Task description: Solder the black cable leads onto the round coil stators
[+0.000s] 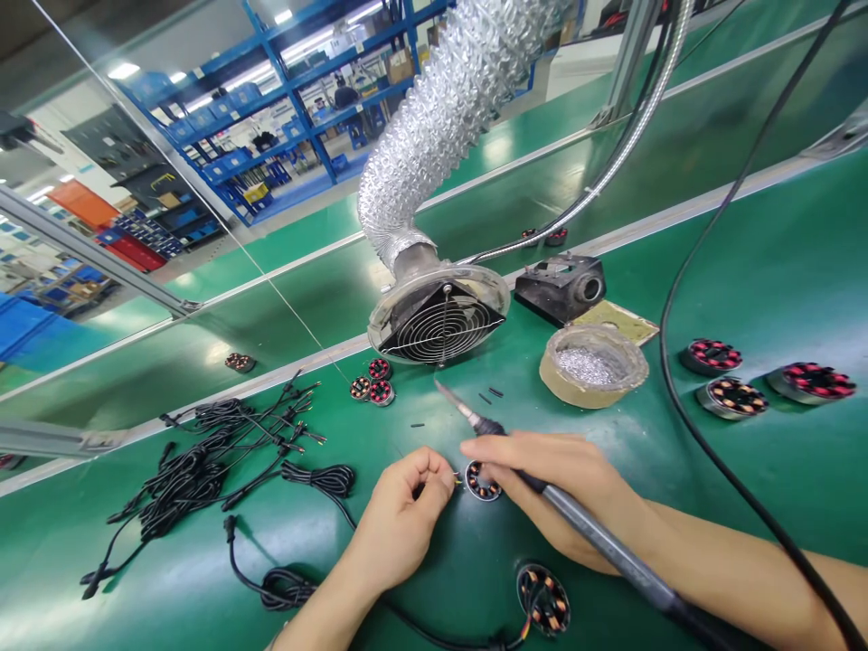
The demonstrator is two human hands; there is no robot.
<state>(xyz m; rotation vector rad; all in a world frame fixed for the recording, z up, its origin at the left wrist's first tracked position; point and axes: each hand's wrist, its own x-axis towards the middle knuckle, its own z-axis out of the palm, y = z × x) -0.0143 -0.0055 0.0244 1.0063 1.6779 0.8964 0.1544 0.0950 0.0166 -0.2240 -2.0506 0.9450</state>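
Observation:
My right hand [570,493] is closed around a soldering iron [576,515], its tip pointing up and left beneath the fan. My left hand [410,506] pinches the thin wire ends of a black cable at the left edge of a small round stator [483,482] with copper coils. The stator lies on the green table [380,615] between my hands, partly behind my right fingers. Nearer to me, another stator [542,599] has coloured wires running to a black cable.
A fan hood [440,316] on a silver duct [434,136] hangs above the table. Black cables [196,461] lie left. A bowl of metal shavings [591,366], an iron stand [562,287] and more stators [810,382] are at right. A loose cable [684,398] hangs across the right side.

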